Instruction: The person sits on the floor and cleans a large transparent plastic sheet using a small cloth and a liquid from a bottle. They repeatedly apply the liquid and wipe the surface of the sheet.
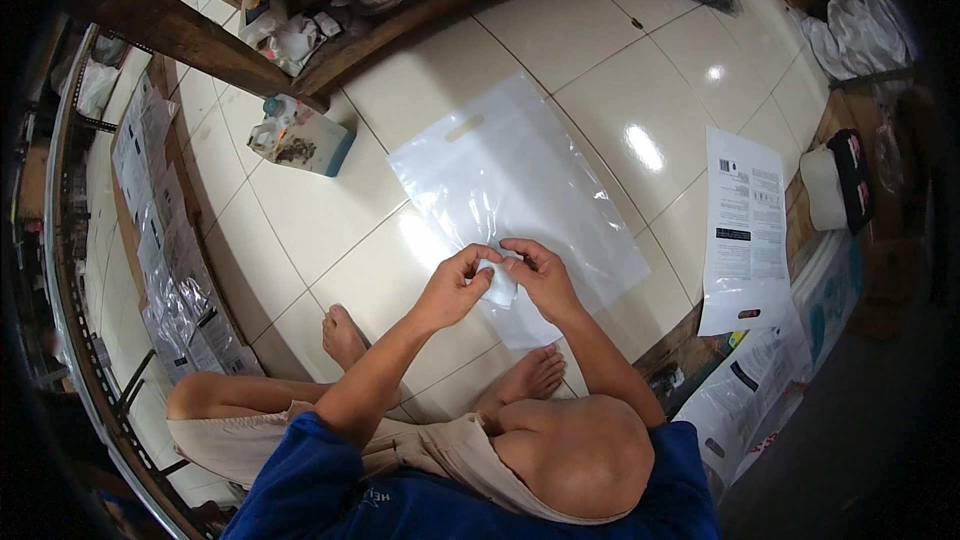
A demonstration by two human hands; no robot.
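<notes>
A white plastic bag point(530, 165) with a die-cut handle hole lies flat on the tiled floor in front of me, its surface shiny and creased. Over its near part, my left hand point(455, 290) and my right hand point(542, 278) are close together. Between them they pinch a small, pale bluish-white folded cloth point(501, 290), thumbs and fingers closed on its upper edge. Parts of the cloth are covered by my fingers. Whether it touches the bag below, I cannot tell.
A translucent jerrycan point(312, 140) with bluish liquid stands left of the bag, by a wooden shelf point(450, 0). Printed white bags point(745, 230) lie on the right, more printed plastic sheets point(165, 230) on the left. My bare feet point(530, 375) rest near the bag's edge.
</notes>
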